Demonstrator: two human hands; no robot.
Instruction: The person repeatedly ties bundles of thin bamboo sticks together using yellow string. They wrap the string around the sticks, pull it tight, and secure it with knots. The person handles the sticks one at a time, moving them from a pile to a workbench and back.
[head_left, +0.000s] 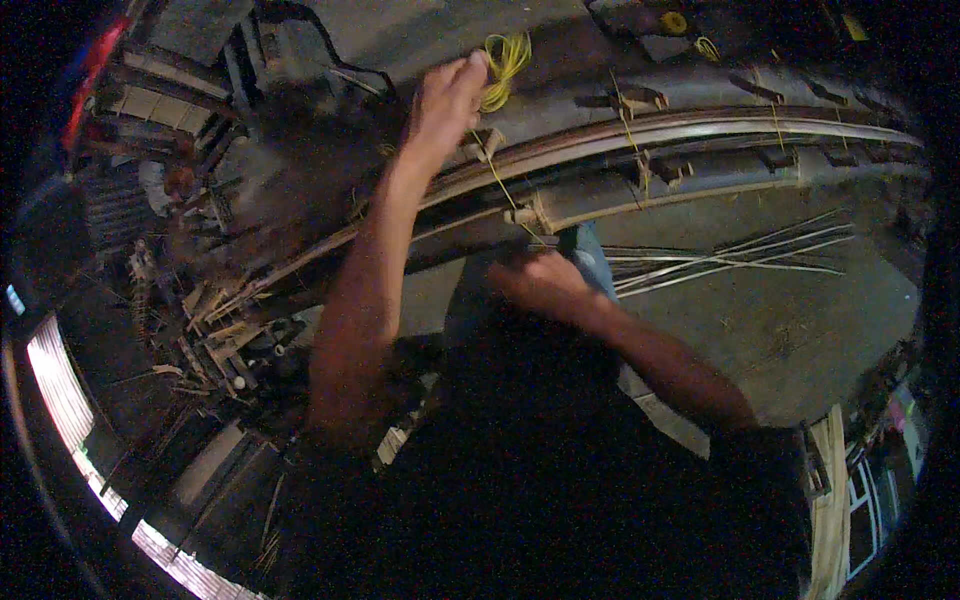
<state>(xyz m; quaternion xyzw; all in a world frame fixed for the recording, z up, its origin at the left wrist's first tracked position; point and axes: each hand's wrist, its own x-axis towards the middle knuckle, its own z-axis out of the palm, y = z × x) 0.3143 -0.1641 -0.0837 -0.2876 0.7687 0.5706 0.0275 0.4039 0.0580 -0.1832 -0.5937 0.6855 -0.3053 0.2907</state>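
Observation:
My left hand (447, 105) is raised on the far side of the long bench, its fingers closed on a looped hank of yellow cord (510, 68). From there a strand of the cord runs down across a bundle of long thin strips (590, 148), passing a short wooden peg (522, 214). It ends close to my right hand (545, 280), which is curled near my body on the near side. The strand seems to be gripped there, though the fingertips are dark and partly hidden. Other yellow ties cross the bundle farther right.
Dark pipes (705, 172) with several wooden pegs flank the strips. Loose metal rods (720, 255) lie on the floor at right. Scrap wood pieces (225, 335) are heaped at left, near a slatted wooden stack (170, 90). Wooden boards (828, 500) stand at lower right.

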